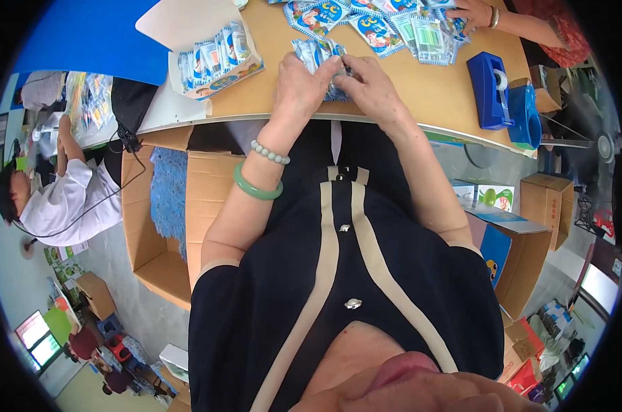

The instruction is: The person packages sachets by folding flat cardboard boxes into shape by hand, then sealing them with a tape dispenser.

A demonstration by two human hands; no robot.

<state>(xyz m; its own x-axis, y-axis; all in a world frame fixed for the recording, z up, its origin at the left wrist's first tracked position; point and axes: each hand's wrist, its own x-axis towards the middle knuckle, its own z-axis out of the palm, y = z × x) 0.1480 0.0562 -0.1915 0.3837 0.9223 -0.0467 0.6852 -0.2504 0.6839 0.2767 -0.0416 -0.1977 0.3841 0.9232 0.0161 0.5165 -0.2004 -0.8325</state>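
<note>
One table (421,93): loose packets (376,34) are spread along its far side.
Open carton (223,83): set left of the hands; upright packets (215,56) are contained.
Left hand (298,82): nearer the carton; fingers are clamped on the packet bundle (316,51).
Right hand (371,86): bundle's right side is touched; finger clamping cannot be told.
Packet bundle: held between hands; long axis partly hidden.
</note>
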